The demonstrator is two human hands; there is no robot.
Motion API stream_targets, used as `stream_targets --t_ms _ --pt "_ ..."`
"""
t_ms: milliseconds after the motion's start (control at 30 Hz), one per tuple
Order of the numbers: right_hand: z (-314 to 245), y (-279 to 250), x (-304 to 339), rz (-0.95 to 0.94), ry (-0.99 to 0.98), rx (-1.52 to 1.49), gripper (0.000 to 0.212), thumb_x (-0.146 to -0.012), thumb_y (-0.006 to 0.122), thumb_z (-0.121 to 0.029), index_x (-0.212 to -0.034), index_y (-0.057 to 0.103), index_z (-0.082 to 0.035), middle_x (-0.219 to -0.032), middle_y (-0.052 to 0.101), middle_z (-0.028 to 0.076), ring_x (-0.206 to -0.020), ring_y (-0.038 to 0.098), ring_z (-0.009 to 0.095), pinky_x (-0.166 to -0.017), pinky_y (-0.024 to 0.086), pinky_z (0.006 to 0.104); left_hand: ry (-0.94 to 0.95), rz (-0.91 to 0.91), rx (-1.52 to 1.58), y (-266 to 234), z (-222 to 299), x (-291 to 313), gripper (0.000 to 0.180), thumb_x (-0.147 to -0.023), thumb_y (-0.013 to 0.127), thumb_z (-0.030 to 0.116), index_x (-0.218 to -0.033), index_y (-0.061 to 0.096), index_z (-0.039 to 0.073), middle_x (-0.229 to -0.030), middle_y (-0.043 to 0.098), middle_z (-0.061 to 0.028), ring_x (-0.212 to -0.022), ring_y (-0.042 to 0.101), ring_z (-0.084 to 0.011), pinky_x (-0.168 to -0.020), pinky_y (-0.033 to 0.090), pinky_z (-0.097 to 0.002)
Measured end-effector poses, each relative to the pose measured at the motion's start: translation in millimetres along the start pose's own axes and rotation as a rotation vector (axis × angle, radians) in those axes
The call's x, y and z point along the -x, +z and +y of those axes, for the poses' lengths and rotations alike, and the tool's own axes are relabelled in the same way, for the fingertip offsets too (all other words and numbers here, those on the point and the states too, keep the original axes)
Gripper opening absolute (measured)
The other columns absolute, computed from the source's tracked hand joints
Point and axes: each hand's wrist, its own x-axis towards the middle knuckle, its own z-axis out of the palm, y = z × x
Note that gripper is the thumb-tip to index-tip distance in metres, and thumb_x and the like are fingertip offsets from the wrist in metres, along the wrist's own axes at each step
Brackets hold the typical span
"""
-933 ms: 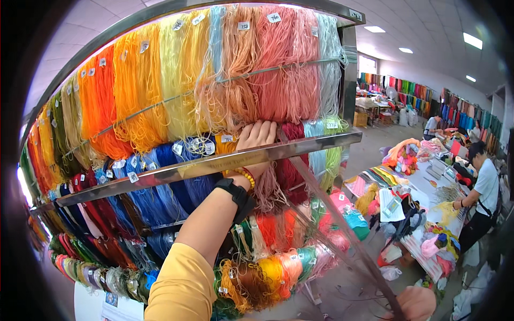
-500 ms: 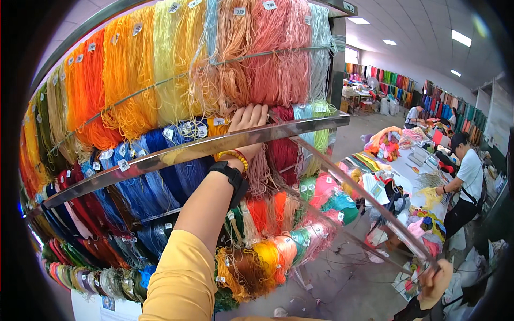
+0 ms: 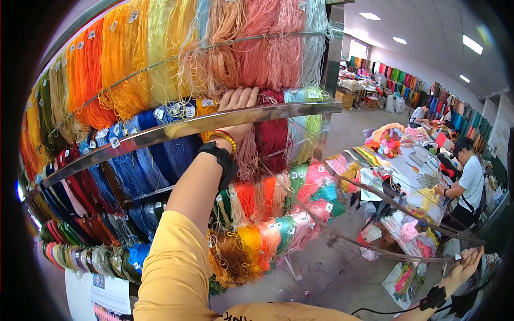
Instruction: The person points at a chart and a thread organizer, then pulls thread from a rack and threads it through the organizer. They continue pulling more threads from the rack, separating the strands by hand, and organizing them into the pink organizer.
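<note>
My left hand point(image 3: 238, 101) reaches behind a shiny metal bar point(image 3: 176, 128) of the rack, its fingers together and curled over the top of a dusty-pink thread hank point(image 3: 247, 155). Part of the palm is hidden by the bar. Beside it hang a dark red hank point(image 3: 271, 144) and an orange-yellow one. Out at the far right my right hand point(image 3: 470, 262) is closed round the end of long brownish thread strands point(image 3: 385, 246). These strands hang in loose curves between the rack and that hand.
Upper hanks point(image 3: 267, 53) crowd above the bar, and a lower row point(image 3: 257, 241) juts out below. To the right, a worktable point(image 3: 404, 166) carries yarn piles; a person in a white shirt point(image 3: 471, 182) works there. Yarn bundles point(image 3: 404, 281) lie on the floor.
My right hand has moved outward to the right and up. The strands, straight and taut before, now sag and spread into loose curves. My left hand has stayed at the hanks.
</note>
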Motion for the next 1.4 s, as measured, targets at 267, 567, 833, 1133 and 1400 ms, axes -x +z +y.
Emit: stream_targets --t_ms 267,567,833,1133,1400 --pt "15 -60 -73 -0.111 0.256 0.109 0.025 -0.089 0.041 -0.018 -0.106 0.050 -0.003 -0.060 0.042 -0.006 -0.043 0.029 0.002 -0.042 0.028 0.0165 -0.021 0.196 -0.191 4 5 8 0.041 -0.075 0.049 0.019 -0.114 0.043 0.007 -0.109 0.049 -0.0086 -0.105 0.045 -0.0240 -0.088 0.031 -0.0392" --pt "36 -63 -82 -0.224 0.446 0.064 0.025 -0.090 0.039 -0.020 -0.105 0.050 -0.004 -0.052 0.032 -0.006 -0.040 0.024 0.002 -0.041 0.025 0.0180 -0.787 -0.195 1.043 -22 107 80 0.044 -0.079 0.055 0.016 -0.116 0.038 -0.001 -0.102 0.052 -0.0127 -0.090 0.051 -0.0210 -0.080 0.040 -0.0300" --pt "52 -72 -70 -0.131 0.544 0.028 0.026 -0.092 0.033 -0.018 -0.106 0.047 -0.001 -0.052 0.024 -0.003 -0.037 0.016 0.004 -0.038 0.019 0.0182 -1.179 -0.114 1.428 -25 157 51 0.033 -0.082 0.050 0.015 -0.113 0.044 0.002 -0.107 0.051 -0.0043 -0.093 0.048 -0.0118 -0.078 0.038 -0.0234" --pt "57 -108 -87 -0.074 0.595 0.043 0.023 -0.091 0.035 -0.018 -0.101 0.050 -0.004 -0.049 0.023 -0.005 -0.036 0.015 0.003 -0.037 0.018 0.0177 -0.264 -0.475 0.807 -60 229 120 0.012 -0.074 0.053 0.017 -0.078 0.054 0.006 -0.073 0.054 -0.0104 -0.074 0.052 -0.0286 -0.063 0.040 -0.0391" --pt "70 -126 -113 -0.074 0.703 0.082 0.024 -0.091 0.036 -0.020 -0.097 0.053 -0.006 -0.047 0.019 -0.006 -0.035 0.014 0.003 -0.035 0.017 0.0188 0.071 -0.569 0.876 -111 287 164 0.010 -0.070 0.056 0.013 -0.079 0.055 0.008 -0.072 0.051 -0.0065 -0.073 0.049 -0.0240 -0.069 0.036 -0.0352"
